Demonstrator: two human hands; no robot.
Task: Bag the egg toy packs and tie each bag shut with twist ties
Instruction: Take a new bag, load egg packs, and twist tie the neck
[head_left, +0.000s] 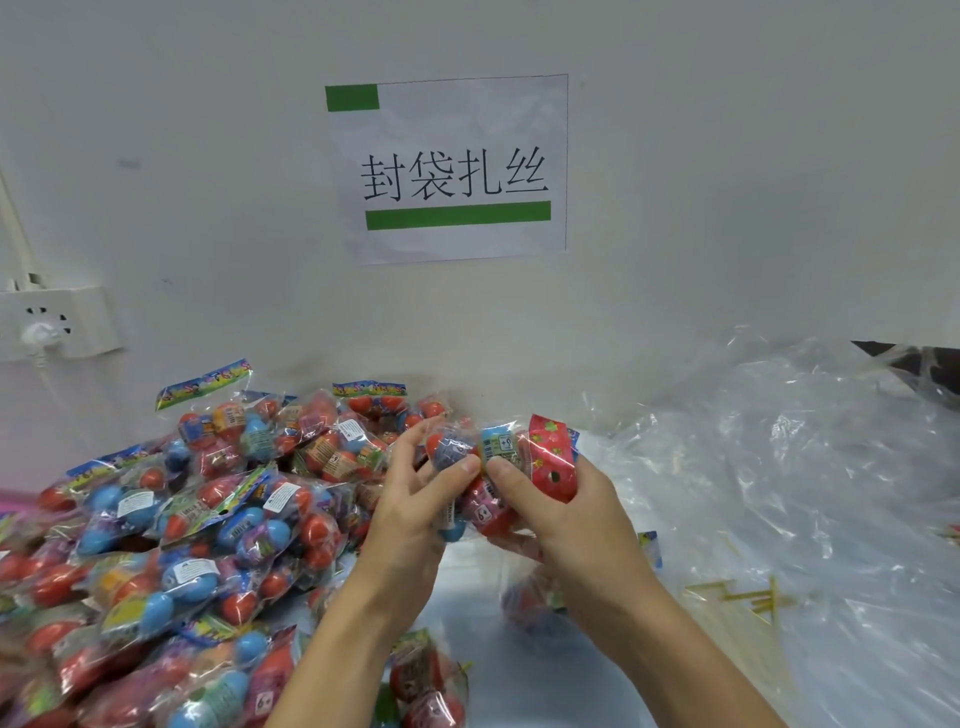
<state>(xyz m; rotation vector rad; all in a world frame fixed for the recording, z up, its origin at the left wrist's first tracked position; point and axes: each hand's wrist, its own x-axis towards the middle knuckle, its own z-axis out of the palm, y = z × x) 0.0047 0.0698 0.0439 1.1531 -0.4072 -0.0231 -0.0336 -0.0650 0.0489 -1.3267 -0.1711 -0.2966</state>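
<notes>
left hand (415, 499): forearm enters at 6 o'clock, reaches toward 12; fingers curled, thumb tip pressed on the egg toy pack (485, 486) | right hand (556, 506): forearm enters at 5 o'clock, angled toward 11; thumb on top, fingers wrapped round same pack | hands: thumbs nearly touching, both raised off the tabletop

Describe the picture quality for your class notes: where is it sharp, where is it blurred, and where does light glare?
Head view: the wall sign reads sharp; the egg toy packs smear toward the lower left corner; the clear plastic bags on the right throw pale glare; lighting is soft and even, without hard shadows; both hands are fairly crisp on a held pack.
</notes>
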